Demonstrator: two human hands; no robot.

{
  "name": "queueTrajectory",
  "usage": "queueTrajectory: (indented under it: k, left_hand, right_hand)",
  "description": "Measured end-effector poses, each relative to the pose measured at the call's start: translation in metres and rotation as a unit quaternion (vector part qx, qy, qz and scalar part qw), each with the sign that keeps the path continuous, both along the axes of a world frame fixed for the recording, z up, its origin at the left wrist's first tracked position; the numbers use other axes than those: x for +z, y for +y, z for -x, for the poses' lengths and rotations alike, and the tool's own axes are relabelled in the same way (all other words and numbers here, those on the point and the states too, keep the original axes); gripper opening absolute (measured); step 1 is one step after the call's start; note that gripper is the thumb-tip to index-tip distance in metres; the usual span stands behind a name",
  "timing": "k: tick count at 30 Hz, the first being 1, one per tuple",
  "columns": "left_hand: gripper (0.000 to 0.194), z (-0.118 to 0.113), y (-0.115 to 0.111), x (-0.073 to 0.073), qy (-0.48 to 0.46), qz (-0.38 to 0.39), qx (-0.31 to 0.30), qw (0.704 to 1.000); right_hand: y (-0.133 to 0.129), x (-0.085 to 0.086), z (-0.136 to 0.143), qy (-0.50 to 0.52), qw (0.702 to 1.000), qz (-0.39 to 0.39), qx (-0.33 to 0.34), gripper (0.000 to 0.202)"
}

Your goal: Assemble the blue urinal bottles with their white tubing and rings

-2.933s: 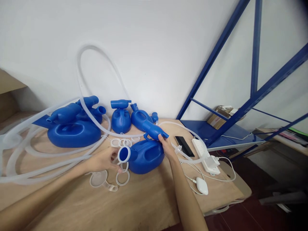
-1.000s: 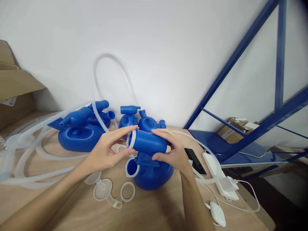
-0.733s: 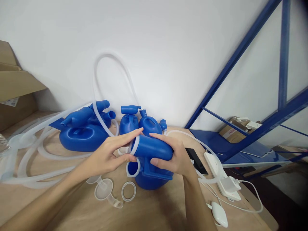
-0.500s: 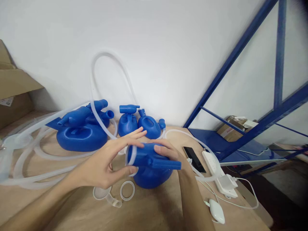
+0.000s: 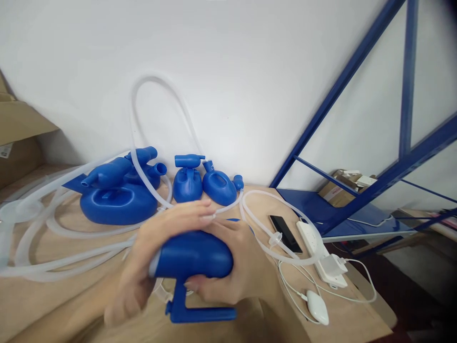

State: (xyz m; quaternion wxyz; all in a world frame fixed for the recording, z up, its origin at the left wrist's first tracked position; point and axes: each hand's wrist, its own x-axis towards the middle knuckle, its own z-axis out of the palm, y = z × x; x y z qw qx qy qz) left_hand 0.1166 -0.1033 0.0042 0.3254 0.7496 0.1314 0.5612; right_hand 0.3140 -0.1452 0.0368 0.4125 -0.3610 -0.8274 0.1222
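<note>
1. The right hand grips the rounded end of a blue plastic bottle, its thumb under the side. The left hand, partly blurred, is open, its palm against the other end, where a pale ring shows.
2. The bottle is held above the near part of the table, lying sideways with its L-shaped handle hanging below.
3. It looks hollow and light, stiff-walled, and smooth enough to slip or roll. The wide barrel seems the surest hold; the handle may twist it. The ring probably gives a little.
4. Beyond, a wooden table carries blue jugs, looping clear hose, a phone and a white power strip.
5. Behind stand a white wall and, on the right, a blue metal rack.
</note>
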Motion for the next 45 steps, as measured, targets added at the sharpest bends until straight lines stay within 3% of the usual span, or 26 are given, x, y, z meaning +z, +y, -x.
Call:
queueTrajectory:
  k: [3,6,8,11,14,17,20,26,31,34,37,39,42,45]
  left_hand:
    - [0.070,-0.005,0.012,0.004,-0.047,0.076,-0.052,0.995]
    - [0.072,-0.012,0.017,0.006,-0.074,0.137,-0.047,0.987]
    - [0.072,-0.015,0.018,0.006,-0.049,0.114,0.013,0.992]
    - [0.074,-0.014,0.019,0.006,0.067,0.045,0.102,0.991]
    - [0.060,-0.012,0.022,0.002,0.295,-0.002,0.082,0.952]
    - [0.054,-0.015,0.026,-0.007,0.494,-0.029,0.053,0.867]
    - [0.048,-0.022,0.028,-0.016,0.562,-0.033,0.050,0.825]
    - [0.036,-0.028,0.031,-0.027,0.546,-0.053,0.079,0.832]
    - [0.037,-0.026,0.035,-0.028,0.538,-0.060,0.107,0.834]
    - [0.038,-0.025,0.039,-0.026,0.524,-0.056,0.097,0.844]
    - [0.047,-0.023,0.044,-0.025,0.508,-0.035,0.072,0.857]
    - [0.067,-0.017,0.047,-0.025,0.487,-0.011,0.061,0.871]
    - [0.085,0.006,0.054,-0.026,0.469,0.039,0.056,0.881]
    - [0.068,0.050,0.056,-0.035,0.501,0.096,0.084,0.856]
  right_hand:
    - [-0.006,-0.009,0.003,-0.134,0.963,-0.198,-0.129,0.068]
    - [0.002,-0.007,-0.009,-0.220,0.927,-0.254,-0.166,0.064]
    - [0.016,-0.003,-0.023,-0.223,0.926,-0.215,-0.217,0.067]
    - [0.039,-0.006,-0.046,-0.204,0.905,-0.081,-0.364,0.072]
    - [0.051,-0.021,-0.061,-0.198,0.878,0.047,-0.434,0.068]
    - [0.051,-0.041,-0.066,-0.152,0.876,0.128,-0.440,0.058]
    - [0.051,-0.054,-0.062,-0.118,0.884,0.119,-0.437,0.063]
    - [0.054,-0.057,-0.049,-0.231,0.861,0.075,-0.447,0.070]
    - [0.025,-0.049,-0.058,-0.327,0.816,0.025,-0.475,0.062]
    - [0.005,-0.037,-0.068,-0.348,0.813,0.022,-0.466,0.064]
    - [-0.005,-0.028,-0.080,-0.312,0.837,0.065,-0.444,0.068]
    - [-0.009,-0.032,-0.093,-0.244,0.874,0.108,-0.406,0.082]
    - [-0.013,-0.055,-0.118,-0.109,0.923,0.194,-0.314,0.114]
    - [-0.013,-0.091,-0.136,-0.013,0.937,0.239,-0.255,0.132]
